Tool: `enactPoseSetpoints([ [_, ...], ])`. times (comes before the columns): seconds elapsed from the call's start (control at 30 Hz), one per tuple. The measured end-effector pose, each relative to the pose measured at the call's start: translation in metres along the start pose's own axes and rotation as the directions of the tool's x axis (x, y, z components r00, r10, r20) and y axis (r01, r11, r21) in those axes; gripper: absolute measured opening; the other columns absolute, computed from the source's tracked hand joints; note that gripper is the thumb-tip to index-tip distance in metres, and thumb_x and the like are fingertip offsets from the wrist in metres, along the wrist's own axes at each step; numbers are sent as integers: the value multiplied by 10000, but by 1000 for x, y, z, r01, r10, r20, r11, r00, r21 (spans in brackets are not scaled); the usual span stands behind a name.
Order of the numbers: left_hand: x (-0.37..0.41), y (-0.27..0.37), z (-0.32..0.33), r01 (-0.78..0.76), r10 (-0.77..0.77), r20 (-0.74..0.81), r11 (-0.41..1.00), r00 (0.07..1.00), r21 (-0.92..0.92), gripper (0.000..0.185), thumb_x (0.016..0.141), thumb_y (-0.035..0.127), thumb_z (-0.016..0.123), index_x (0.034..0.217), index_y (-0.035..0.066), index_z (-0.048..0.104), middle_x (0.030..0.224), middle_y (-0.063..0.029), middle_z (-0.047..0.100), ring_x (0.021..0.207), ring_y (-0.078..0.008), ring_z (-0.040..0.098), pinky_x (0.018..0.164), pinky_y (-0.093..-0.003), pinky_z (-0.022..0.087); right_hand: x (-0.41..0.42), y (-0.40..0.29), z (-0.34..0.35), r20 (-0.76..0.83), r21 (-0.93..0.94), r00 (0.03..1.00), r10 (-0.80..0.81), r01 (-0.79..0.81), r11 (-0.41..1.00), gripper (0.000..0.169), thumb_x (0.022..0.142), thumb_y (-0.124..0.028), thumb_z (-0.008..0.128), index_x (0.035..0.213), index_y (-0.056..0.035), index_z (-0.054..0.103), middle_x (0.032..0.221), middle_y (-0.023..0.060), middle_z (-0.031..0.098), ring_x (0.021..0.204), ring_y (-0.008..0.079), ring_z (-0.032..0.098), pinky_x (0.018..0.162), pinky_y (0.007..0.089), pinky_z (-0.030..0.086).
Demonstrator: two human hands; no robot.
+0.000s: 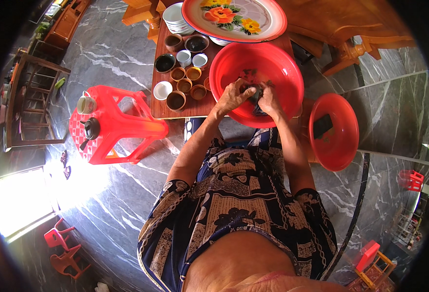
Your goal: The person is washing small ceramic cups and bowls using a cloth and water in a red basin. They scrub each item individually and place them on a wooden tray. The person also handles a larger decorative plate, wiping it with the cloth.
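Observation:
Both hands are inside a red plastic basin (287,84) at the front of a wooden table. My left hand (236,95) and my right hand (269,100) hold a small dark object (255,95) between them; its kind is unclear. Small dark and greenish bits (250,73) lie in the basin beyond the fingers. Left of the basin stand brown cups (176,101), black bowls (164,63) and white cups (162,90). Behind the basin, a red-rimmed enamel tray with painted flowers (236,18) partly covers some white dishes.
A stack of white bowls (174,15) stands at the table's back left. On a red plastic stool (117,126) to the left are a light mug (86,104) and a dark teapot (91,128). To the right, a second red basin (340,146) holds a dark rectangular thing (323,126).

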State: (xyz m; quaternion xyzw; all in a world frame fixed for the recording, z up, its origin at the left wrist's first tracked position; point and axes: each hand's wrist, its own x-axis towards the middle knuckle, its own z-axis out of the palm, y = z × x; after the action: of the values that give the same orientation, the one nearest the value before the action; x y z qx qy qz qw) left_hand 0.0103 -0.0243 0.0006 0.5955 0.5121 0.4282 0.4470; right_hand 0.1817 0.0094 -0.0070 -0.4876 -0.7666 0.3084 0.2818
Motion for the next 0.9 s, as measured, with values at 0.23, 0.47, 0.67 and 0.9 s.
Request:
enactPoseSetpoints([
  [0.23, 8, -3, 5, 95, -91, -147, 995, 985, 23, 486, 906, 450, 552, 908, -34, 585, 660, -94, 562, 579, -160, 564, 529, -311, 448, 6, 10, 1, -219, 242, 970, 103, -48, 969, 466, 714, -15, 630, 1156, -58, 493, 1016, 142, 589, 900, 276, 585, 786, 349, 474],
  [0.47, 20, -38, 13, 151, -214, -173, 935, 961, -322, 463, 912, 446, 538, 929, -12, 601, 700, -37, 587, 555, -119, 565, 468, -244, 450, 5, -7, -29, 30, 928, 947, 321, -146, 342, 633, 729, -55, 614, 1321, -87, 394, 1067, 65, 554, 922, 151, 571, 741, 264, 497],
  [0.67, 14, -11, 6, 211, -219, 6, 933, 976, -290, 431, 918, 439, 525, 911, 27, 650, 745, -35, 632, 602, -108, 565, 516, -251, 436, 6, -21, -41, 128, 951, 986, 106, -152, 269, 719, 657, 23, 543, 1352, -61, 380, 1208, 102, 508, 1036, 185, 546, 847, 283, 486],
  [0.9, 10, 9, -2, 317, -291, 128, 893, 948, -321, 440, 925, 447, 504, 921, 39, 668, 727, -14, 615, 623, -94, 527, 553, -246, 405, 4, -36, -24, -182, 188, 958, -222, 256, 948, 724, 669, 122, 560, 1345, -73, 389, 1305, 151, 464, 1228, 294, 451, 1029, 366, 366],
])
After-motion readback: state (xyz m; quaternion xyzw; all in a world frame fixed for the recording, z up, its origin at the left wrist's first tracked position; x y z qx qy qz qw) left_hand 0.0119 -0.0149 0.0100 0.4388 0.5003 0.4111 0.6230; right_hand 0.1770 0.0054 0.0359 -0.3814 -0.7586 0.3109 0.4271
